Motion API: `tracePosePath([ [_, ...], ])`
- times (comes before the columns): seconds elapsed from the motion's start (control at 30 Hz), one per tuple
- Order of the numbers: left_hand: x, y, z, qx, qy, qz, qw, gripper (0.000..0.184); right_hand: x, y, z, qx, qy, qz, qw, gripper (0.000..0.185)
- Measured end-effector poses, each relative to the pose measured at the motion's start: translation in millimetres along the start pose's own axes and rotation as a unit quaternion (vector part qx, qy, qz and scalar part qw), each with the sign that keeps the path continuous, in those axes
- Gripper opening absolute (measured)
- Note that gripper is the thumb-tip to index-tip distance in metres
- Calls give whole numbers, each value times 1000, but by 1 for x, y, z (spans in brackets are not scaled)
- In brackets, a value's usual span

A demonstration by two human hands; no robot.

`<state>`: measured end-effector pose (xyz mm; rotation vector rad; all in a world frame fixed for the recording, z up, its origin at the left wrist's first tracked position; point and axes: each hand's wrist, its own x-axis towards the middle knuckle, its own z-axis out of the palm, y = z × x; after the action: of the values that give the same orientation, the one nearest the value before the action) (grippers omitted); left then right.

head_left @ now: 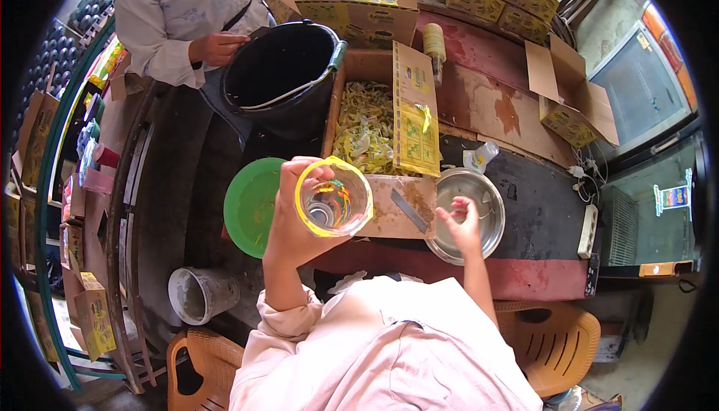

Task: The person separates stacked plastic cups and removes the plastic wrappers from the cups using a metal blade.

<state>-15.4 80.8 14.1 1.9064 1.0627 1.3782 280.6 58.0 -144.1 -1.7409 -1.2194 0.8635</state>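
Note:
My left hand (288,212) is wrapped round a clear plastic cup (335,197) with a yellow rim, its mouth turned up toward me and coloured print on its side. Over the metal bowl (496,235) hovers my right hand (462,224), fingers apart and nothing visible between them. A green basin (243,205) lies left of the cup. Beyond the cup stands a cardboard box (414,111) full of yellow wrapper scraps (363,130). A flat grey strip (409,209) rests on the cardboard between my hands.
Another person (180,22) stands at the far left by a black bucket (281,70) and an open carton (367,22). Stacked cups (434,44), a small clear cup (483,156), an open box (569,115) and a power strip (588,231) are around the table. A white bucket (196,296) is lower left.

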Motion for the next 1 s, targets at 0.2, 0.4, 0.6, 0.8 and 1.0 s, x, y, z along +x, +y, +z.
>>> tracePosePath([
  [0.2, 3, 15, 6, -15, -15, -42, 999, 69, -22, -2, 28, 11, -54, 88, 995, 82],
  [0.4, 1, 17, 9, 4, 5, -51, 999, 68, -53, -42, 10, -279, -37, -317, 906, 71],
  [0.6, 4, 17, 18, 4, -13, -47, 999, 67, -57, -14, 22, -405, -11, -324, 855, 67],
  [0.8, 4, 15, 20, 19, -15, -50, 998, 68, -66, 4, 25, -370, 34, -344, 862, 45],
  [1.0, 6, 20, 21, -31, -34, -54, 997, 67, -68, 4, 20, -353, 80, -371, 855, 29],
])
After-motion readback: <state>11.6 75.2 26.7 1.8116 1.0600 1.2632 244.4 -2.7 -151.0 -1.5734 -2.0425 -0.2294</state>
